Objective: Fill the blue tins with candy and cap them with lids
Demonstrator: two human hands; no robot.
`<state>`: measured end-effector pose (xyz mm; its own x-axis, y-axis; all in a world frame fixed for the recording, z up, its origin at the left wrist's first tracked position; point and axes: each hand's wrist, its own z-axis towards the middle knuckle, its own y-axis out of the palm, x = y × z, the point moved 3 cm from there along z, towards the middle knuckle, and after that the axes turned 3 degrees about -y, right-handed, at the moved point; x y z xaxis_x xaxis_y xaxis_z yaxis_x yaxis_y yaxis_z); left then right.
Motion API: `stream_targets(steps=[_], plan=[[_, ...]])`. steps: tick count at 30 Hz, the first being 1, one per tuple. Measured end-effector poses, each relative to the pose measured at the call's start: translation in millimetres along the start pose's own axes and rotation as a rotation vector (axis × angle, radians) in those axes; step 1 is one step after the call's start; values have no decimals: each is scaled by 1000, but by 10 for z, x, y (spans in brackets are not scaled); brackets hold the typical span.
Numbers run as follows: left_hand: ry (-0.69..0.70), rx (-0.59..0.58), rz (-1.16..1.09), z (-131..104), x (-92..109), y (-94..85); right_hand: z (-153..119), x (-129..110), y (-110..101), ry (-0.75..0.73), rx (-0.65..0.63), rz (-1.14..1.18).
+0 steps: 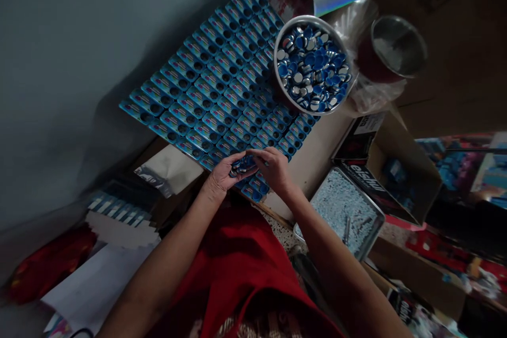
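My left hand (225, 173) is cupped, palm up, around a handful of small round blue-and-silver caps (242, 165). Over its fingertips reaches my right hand (274, 168), its fingers drawn together at the caps; what they pinch, if anything, is hidden. Both hands are above the near edge of rows of flat blue printed cases (214, 95), many showing a dark round recess at one end. A few cases nearest me have a bright blue round spot (256, 195). Beyond my right hand, a metal-rimmed bowl (278, 76) stands full of similar loose caps (312, 66).
An empty-looking metal pot (396, 50) rests on clear plastic at the back right. An open cardboard box (407, 169) and a metal tray (374, 232) of pale blue bits lie to the right. Stacked strips and papers (99, 280) are at left, beside the grey wall (79, 37).
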<state>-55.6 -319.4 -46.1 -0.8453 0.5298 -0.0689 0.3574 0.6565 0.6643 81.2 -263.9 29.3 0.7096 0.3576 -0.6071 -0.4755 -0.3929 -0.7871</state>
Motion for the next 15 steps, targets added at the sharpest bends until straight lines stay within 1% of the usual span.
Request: stream_targets(steps=[2,4,5,7,9,11,15], plan=[[25,3,17,-41,71,12,-66,47,-75,99,68,96],[54,-11,19,-95,183,10,-160,168,-129,270,153,157],[69,-21,13,-124,247,0,-207,243,-134,359,175,162],[110,-36,-8,-184,374,-34,-268,377,-94,477,160,129],[147,-48,-14,-244,467,-69,-258,447,-10,484,112,91],[167,-45,3,-298,501,-92,-189,443,76,440,67,14],[147,-52,36,-348,408,-85,20,345,169,437,-123,-328]])
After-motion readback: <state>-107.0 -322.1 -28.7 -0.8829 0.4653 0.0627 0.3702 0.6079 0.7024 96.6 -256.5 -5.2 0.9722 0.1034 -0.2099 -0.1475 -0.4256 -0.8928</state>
